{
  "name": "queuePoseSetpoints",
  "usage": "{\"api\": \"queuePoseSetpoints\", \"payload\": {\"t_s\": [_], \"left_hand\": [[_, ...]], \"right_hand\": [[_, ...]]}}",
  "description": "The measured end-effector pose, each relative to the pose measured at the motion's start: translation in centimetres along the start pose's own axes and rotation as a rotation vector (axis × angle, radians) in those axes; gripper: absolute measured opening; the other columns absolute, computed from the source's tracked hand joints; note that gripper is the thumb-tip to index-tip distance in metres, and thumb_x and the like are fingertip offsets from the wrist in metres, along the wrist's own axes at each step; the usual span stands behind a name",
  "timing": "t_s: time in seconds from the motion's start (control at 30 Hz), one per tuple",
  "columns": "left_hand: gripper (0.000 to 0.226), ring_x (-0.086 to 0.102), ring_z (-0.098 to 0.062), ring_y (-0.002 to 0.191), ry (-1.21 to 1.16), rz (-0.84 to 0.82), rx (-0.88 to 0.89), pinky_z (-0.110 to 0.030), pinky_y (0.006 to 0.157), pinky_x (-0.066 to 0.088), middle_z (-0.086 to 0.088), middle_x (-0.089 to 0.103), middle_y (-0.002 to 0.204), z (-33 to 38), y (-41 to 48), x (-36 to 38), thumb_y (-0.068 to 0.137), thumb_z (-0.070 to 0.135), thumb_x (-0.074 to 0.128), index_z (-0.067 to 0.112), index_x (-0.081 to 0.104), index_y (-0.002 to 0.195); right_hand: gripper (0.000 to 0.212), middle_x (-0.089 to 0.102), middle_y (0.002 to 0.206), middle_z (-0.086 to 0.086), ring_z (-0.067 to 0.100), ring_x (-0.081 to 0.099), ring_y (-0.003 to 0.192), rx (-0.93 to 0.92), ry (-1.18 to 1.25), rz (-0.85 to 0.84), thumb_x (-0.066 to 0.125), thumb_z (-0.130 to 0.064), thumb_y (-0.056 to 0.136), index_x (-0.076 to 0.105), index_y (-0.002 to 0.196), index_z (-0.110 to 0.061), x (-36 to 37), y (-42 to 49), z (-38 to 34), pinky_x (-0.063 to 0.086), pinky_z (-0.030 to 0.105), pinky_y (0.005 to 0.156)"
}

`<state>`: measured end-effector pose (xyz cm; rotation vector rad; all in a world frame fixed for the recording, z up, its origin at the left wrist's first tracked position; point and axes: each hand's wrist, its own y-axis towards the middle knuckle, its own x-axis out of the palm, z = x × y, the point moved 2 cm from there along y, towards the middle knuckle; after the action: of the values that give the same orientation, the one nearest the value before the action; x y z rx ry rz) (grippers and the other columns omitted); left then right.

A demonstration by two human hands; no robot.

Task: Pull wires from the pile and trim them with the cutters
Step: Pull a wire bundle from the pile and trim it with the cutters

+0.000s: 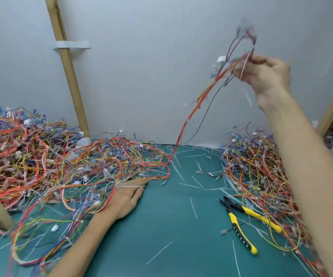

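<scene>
Gripping one bunch of wires [189, 114] in red, black and yellow, the right hand [261, 74] is raised high at the far right, fingers curled round the strands, which trail down to the left pile [41, 156]. The left hand [127, 198] lies flat, fingers straight, on that pile's near edge. Two piles sit on the green mat [171, 226]; beside the right pile [257, 166] lies one pair of yellow-handled cutters [231, 208], untouched.

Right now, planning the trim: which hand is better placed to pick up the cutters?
Probably left: the left hand rests flat on the pile; the right hand grips wires high above the cutters.
</scene>
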<state>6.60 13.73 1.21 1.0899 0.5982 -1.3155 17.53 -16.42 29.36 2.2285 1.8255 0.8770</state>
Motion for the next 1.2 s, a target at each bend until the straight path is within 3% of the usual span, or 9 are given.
{"api": "queuePoseSetpoints", "payload": {"t_s": [0.1,0.2,0.27,0.37,0.47,0.6,0.77,1.03,1.2], "left_hand": [[0.037,0.043,-0.016,0.135,-0.036,-0.052,-0.010,-0.007,0.105,0.016,-0.001,0.049,0.144,0.4,-0.1,0.2,0.100,0.014,0.047,0.013,0.054,0.136],[0.028,0.056,-0.020,0.118,-0.192,0.000,-0.064,-0.007,0.095,0.030,-0.006,0.062,0.128,1.6,-0.4,0.5,0.096,0.001,0.049,0.007,0.067,0.118],[0.026,0.060,-0.019,0.095,-0.295,0.130,-0.086,-0.008,0.083,0.039,-0.004,0.068,0.108,2.6,-0.9,0.1,0.093,-0.006,0.050,0.009,0.069,0.104],[0.026,0.059,-0.010,0.099,-0.293,0.283,-0.034,-0.020,0.091,0.042,0.004,0.068,0.106,5.3,-1.1,-0.2,0.094,-0.002,0.050,0.012,0.067,0.108],[0.031,0.055,-0.011,0.118,-0.305,0.080,0.053,-0.020,0.102,0.036,0.001,0.062,0.126,8.2,-0.1,-0.1,0.099,0.007,0.047,0.012,0.059,0.127],[0.033,0.056,-0.008,0.119,-0.279,-0.263,0.068,-0.013,0.100,0.036,0.004,0.061,0.130,8.2,1.8,-1.3,0.100,0.013,0.049,0.014,0.057,0.132],[0.028,0.064,-0.012,0.102,-0.387,-0.044,-0.010,-0.022,0.095,0.045,0.001,0.070,0.113,8.2,2.7,-0.4,0.096,0.004,0.051,0.014,0.068,0.116],[0.020,0.072,-0.021,0.084,-1.376,-0.342,-0.342,-0.025,0.068,0.055,-0.002,0.069,0.101,13.5,2.5,6.6,0.101,0.022,0.045,0.017,0.056,0.117],[0.043,0.063,-0.044,0.110,-1.591,-0.709,-0.314,-0.041,0.087,0.056,-0.011,0.066,0.122,13.5,0.6,7.4,0.094,0.005,0.056,0.011,0.047,0.135]], "right_hand": [[0.023,0.069,0.068,0.002,0.016,0.066,0.068,0.089,-0.106,-0.141,0.066,0.014,0.080,0.064,0.081,-0.009,-0.4,-2.8,3.0,0.059,0.030,0.080],[0.023,0.069,0.073,0.007,0.012,0.067,0.060,0.257,-0.047,-0.226,0.055,0.018,0.084,0.065,0.096,0.001,-0.8,-5.8,6.7,0.058,0.021,0.064],[0.034,0.065,0.083,0.017,0.017,0.067,0.060,0.447,0.194,-0.236,0.048,0.024,0.075,0.061,0.103,0.008,-1.4,-7.7,8.9,0.058,0.021,0.058],[0.026,0.067,0.078,0.020,0.029,0.068,0.069,0.638,0.627,-0.227,0.058,0.002,0.052,0.067,0.075,0.011,-2.5,-9.7,11.7,0.058,0.034,0.077],[0.026,0.069,0.076,0.016,0.029,0.068,0.075,0.672,0.658,-0.167,0.054,-0.013,0.073,0.073,0.066,0.003,-3.6,-10.8,13.9,0.059,0.035,0.077],[0.022,0.074,0.089,0.008,0.014,0.073,0.079,0.685,0.500,-0.225,0.060,-0.002,0.071,0.078,0.075,-0.015,-5.1,-12.6,15.8,0.056,0.018,0.052],[0.051,0.070,0.101,0.015,0.010,0.072,0.075,0.697,0.588,-0.230,0.071,0.006,0.054,0.061,0.101,-0.011,-5.5,-14.6,17.7,0.052,0.011,0.052],[0.055,0.070,0.105,0.013,0.014,0.072,0.087,0.715,0.440,-0.189,0.044,0.023,0.086,0.048,0.132,-0.006,-6.0,-15.8,20.3,0.058,0.019,0.070],[0.052,0.071,0.108,0.000,0.010,0.071,0.094,0.668,0.296,-0.181,0.047,0.023,0.086,0.056,0.125,-0.011,-7.6,-16.5,21.5,0.055,0.018,0.073]]}}
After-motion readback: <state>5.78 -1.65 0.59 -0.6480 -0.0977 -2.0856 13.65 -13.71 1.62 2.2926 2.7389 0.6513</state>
